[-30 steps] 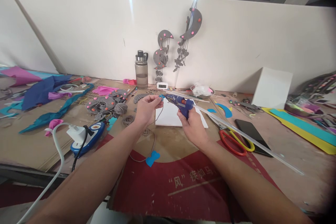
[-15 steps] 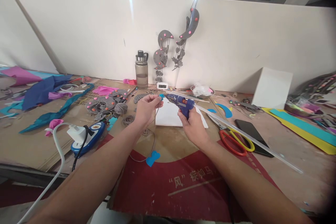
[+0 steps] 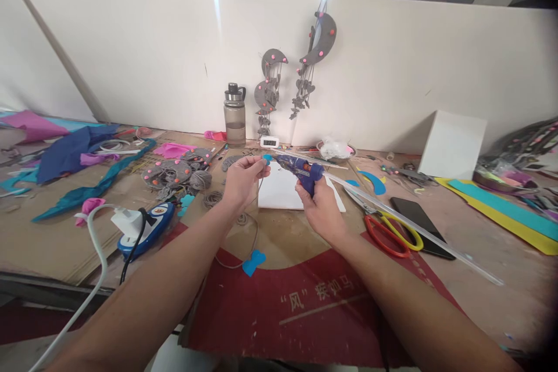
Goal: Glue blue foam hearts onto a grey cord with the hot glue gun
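Between the thumb and fingers of my left hand is a small blue cut-out piece, mostly covered by the fingertips. My right hand is wrapped round the handle of a blue glue gun; a long clear glue stick juts from its back. The gun's nozzle points left, right at the blue piece; whether it touches I cannot tell. Grey yarn hangs below my left hand and runs to a blue butterfly-like cut-out on the cardboard. A white board lies under the gun.
Red-and-yellow-handled scissors and a black phone lie right of my right hand. A power strip with plugs sits at left. Behind stand a water bottle and a small digital clock. Grey moon mobiles hang at the wall.
The hanging moon mobile at right has swung and turned slightly. Both hands stay nearly in place, with the glue gun's nozzle still close to the blue piece.
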Action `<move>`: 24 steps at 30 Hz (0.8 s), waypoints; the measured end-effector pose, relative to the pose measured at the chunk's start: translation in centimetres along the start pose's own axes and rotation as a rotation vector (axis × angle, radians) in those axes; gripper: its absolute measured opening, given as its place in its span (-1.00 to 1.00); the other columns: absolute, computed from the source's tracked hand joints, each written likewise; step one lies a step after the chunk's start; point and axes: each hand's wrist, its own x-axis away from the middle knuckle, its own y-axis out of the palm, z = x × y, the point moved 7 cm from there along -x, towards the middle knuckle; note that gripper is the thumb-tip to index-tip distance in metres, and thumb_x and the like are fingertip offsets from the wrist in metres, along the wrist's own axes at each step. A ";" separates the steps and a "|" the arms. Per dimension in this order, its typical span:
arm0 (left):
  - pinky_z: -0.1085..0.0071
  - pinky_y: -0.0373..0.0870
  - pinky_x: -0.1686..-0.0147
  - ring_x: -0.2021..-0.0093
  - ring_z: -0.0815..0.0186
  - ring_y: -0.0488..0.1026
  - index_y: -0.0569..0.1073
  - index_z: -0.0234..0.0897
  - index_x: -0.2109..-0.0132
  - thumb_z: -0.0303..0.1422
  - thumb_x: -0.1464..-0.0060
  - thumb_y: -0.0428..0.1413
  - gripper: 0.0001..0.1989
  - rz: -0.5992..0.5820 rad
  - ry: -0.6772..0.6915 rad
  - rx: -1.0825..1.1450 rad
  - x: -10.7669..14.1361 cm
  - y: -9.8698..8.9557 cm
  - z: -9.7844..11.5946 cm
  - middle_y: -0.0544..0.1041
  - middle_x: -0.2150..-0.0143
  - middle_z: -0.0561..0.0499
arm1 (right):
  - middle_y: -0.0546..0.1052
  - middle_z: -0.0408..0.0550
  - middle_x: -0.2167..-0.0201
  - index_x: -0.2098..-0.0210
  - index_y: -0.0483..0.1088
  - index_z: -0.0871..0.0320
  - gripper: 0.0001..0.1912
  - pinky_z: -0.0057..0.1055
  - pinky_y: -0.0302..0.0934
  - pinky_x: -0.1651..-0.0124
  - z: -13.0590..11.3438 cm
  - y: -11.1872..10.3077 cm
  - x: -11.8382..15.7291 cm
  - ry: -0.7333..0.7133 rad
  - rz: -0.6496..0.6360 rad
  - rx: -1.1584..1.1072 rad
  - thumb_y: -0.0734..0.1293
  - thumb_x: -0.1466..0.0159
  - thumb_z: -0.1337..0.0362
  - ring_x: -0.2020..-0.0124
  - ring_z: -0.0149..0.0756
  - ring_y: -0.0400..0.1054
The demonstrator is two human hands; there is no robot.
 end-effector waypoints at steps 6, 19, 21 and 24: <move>0.42 0.40 0.35 0.49 0.42 0.46 0.44 -0.37 0.42 -0.38 0.29 0.34 -0.74 0.009 0.007 -0.003 0.0 0.0 0.0 0.46 0.51 0.09 | 0.52 -0.05 0.33 0.19 0.26 0.13 -0.79 -0.38 0.23 0.43 3.0 1.0 -0.9 0.293 -0.135 -0.326 0.20 -0.27 0.13 0.56 -0.39 0.30; 0.41 0.29 0.36 0.41 0.38 0.36 0.43 -0.26 0.43 -0.43 0.02 0.13 -0.95 -0.084 0.602 -0.906 3.2 2.6 3.0 0.50 0.37 0.03 | 0.51 0.25 0.25 0.32 0.38 0.20 -0.76 -0.20 0.19 0.15 8.7 0.1 -2.3 0.289 -0.207 0.527 0.28 -0.22 0.12 0.18 -0.02 0.39; 0.40 0.31 0.32 0.35 0.35 0.39 0.38 -0.25 0.45 -0.48 0.02 0.12 -0.90 -0.131 0.760 -0.950 4.0 3.4 3.4 0.50 0.37 0.02 | 0.49 0.22 0.20 0.30 0.35 0.18 -0.84 -0.17 0.18 0.09 6.8 -0.6 -2.4 0.185 -0.096 0.468 0.26 -0.23 0.21 0.13 -0.04 0.36; 0.35 0.35 0.19 0.23 0.31 0.42 0.35 -0.23 0.42 -0.53 -0.01 0.09 -0.88 -0.204 0.960 -1.013 5.0 4.3 3.6 0.50 0.32 0.00 | 0.48 0.01 0.28 0.33 0.27 0.11 -0.88 -0.24 0.20 0.08 3.7 -0.4 -2.0 0.155 -0.045 -0.020 0.21 -0.26 0.20 0.19 -0.21 0.36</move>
